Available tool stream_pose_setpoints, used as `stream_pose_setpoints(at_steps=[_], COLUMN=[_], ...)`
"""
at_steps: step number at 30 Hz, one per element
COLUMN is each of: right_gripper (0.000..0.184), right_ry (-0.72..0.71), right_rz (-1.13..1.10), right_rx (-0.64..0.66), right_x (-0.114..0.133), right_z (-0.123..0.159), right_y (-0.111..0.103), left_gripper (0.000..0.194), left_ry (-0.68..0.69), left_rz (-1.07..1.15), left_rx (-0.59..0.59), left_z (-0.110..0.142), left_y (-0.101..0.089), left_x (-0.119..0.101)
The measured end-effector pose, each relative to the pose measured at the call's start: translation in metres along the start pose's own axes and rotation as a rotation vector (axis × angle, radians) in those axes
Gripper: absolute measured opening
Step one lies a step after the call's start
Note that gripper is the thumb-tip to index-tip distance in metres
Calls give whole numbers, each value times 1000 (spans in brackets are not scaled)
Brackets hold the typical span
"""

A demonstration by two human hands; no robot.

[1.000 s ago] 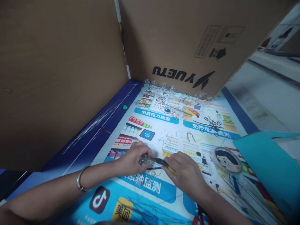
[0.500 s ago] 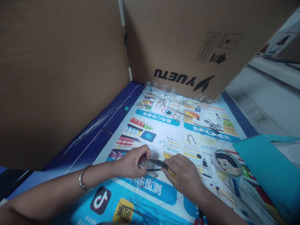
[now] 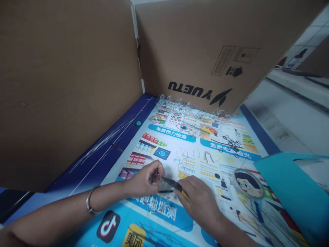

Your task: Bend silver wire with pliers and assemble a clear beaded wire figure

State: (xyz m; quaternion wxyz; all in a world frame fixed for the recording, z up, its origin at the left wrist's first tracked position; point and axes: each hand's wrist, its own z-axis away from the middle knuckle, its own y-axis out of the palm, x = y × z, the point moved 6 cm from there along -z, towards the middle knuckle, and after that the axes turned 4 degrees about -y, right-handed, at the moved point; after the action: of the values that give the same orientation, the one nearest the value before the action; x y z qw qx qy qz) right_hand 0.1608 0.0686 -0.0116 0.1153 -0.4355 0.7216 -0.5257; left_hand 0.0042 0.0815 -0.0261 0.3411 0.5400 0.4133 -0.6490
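The grip of the right hand [image 3: 200,197] is closed round the yellow handles of a pair of pliers [image 3: 172,184], whose dark nose points toward the left hand [image 3: 144,180]. The left hand's grip is pinched, thumb against curled fingers, on a small clear piece [image 3: 162,187] that lies largely hidden by the fingers; the tip of the pliers reaches it, though I cannot tell whether the jaws bite on it. This piece is near the middle of the table's width, toward the near edge. A silver bangle [image 3: 89,203] circles the left wrist. Just below the hands, more clear bits [image 3: 152,205] lie on the printed sheet [image 3: 108,180] that covers much of the table, and closer to the near edge is a loose spread of dark wires [image 3: 160,235]. Beyond the hands, toward the far edge, lie several bent wire hooks [image 3: 209,157], then a cluster of black loops [image 3: 233,141] set toward the right edge. A row of clear pieces [image 3: 180,103] runs along the foot of a cardboard panel [image 3: 180,44], which stands upright at the far edge with YUETU printed upside down. A second cardboard panel [image 3: 64,85] stands along the left edge, with a bundle of thin straight wires [image 3: 102,152] lying beside it and a green bit [image 3: 138,123] near the sheet's border. At the right edge, toward the near corner, are a teal folder [image 3: 290,187] and long thin wires [image 3: 268,214].
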Motion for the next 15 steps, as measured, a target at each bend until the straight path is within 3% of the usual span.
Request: stream_pose_setpoints(at_steps=[15], right_gripper=[20], right_ry=[53], right_rz=[40], right_rx=[81], right_x=[4], right_z=[-1], right_y=[-2], left_gripper=[18], left_ry=[53], left_rz=[102], left_rx=[-73], left_z=[2], left_y=[1], left_x=[-6])
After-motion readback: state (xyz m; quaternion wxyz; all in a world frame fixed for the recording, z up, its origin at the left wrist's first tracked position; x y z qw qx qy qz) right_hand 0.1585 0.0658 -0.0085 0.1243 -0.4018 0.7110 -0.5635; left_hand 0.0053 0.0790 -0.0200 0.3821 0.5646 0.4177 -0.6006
